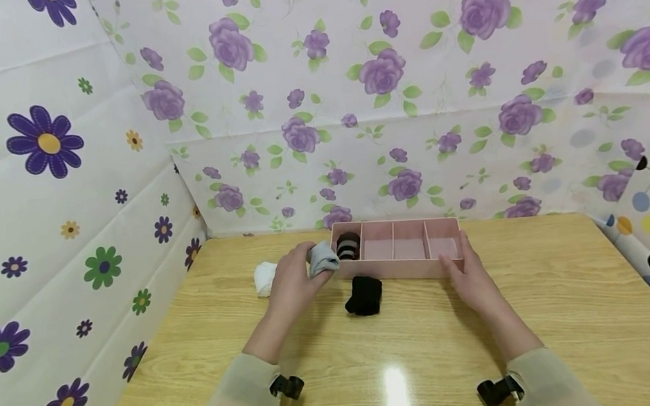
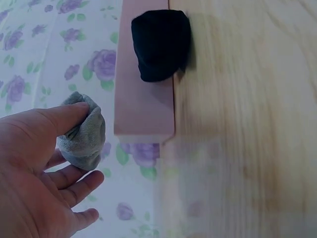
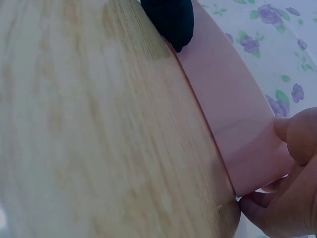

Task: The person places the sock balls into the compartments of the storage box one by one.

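Observation:
My left hand [image 1: 295, 279] pinches a folded grey sock [image 1: 323, 258] between thumb and fingers, in the air by the left end of a pink divided box [image 1: 400, 268]. In the left wrist view the thumb lies across the top of the sock [image 2: 85, 134]. A rolled dark striped sock [image 1: 348, 246] sits in the box's leftmost compartment; the other compartments hold nothing. My right hand [image 1: 470, 274] grips the box's right end, thumb on the front wall and fingers round the corner. Just in front of the box lies a folded black sock [image 1: 365, 295].
A white folded bundle [image 1: 264, 279], partly hidden by my left hand, lies on the wooden table [image 1: 430, 342]. Behind the box hangs a flowered cloth [image 1: 301, 134] at the table's back edge. More patterned cloth [image 1: 74, 251] walls off the left side.

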The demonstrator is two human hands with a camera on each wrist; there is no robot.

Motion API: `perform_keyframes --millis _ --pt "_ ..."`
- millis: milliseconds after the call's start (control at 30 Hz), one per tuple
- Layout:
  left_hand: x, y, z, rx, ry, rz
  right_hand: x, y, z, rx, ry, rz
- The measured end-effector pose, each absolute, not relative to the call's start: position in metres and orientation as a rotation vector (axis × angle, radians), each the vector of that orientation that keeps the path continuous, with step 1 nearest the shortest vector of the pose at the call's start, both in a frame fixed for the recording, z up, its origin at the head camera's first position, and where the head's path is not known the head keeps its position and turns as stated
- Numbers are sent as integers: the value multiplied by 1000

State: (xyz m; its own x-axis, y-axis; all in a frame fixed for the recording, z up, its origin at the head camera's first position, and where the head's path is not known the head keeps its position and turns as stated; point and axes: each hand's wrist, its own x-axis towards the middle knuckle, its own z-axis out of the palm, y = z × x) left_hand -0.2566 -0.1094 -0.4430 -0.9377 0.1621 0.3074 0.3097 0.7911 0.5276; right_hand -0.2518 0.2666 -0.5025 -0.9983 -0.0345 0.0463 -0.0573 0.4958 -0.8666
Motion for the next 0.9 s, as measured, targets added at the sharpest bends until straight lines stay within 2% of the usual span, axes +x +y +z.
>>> perform_keyframes --millis 900 --pt "-277 -50 -427 -525 -2664 -888 -251 267 -504 73 -2684 1556"
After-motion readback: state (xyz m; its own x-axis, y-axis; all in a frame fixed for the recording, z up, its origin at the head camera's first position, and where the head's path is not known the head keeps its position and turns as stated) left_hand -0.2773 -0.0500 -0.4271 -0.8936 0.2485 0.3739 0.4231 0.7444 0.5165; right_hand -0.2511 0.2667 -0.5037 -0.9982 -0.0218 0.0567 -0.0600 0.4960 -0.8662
